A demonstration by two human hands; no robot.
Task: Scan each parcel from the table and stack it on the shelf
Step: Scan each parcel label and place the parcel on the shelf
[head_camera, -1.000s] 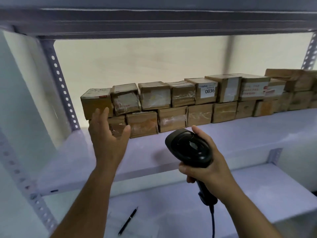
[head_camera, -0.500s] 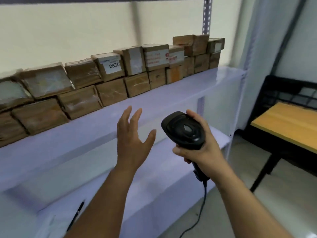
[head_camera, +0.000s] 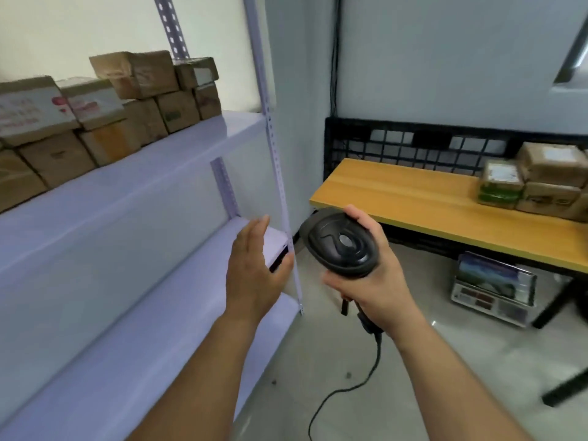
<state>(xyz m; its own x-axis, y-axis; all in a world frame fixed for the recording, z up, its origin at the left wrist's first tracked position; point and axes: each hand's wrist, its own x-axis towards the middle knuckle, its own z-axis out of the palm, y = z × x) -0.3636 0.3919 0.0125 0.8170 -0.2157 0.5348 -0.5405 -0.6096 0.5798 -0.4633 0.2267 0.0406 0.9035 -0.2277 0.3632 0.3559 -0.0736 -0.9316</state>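
Newly in view: parcels (head_camera: 541, 183) at the counter (head_camera: 413, 198) right edge; left hand (head_camera: 254, 278) fingers (head_camera: 259, 230) straight, right hand (head_camera: 375, 288) grips scanner (head_camera: 342, 246); scale (head_camera: 493, 289), perhaps, beneath.

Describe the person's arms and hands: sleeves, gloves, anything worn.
Both forearms are bare up to the frame edge, with no sleeve in view. The left hand and right hand wear no gloves. No watch, bracelet or ring shows.

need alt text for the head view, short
The right hand holds a black scanner while the left hand is open and empty. Parcels wait on a wooden table at right; more boxes are stacked on a shelf at left.
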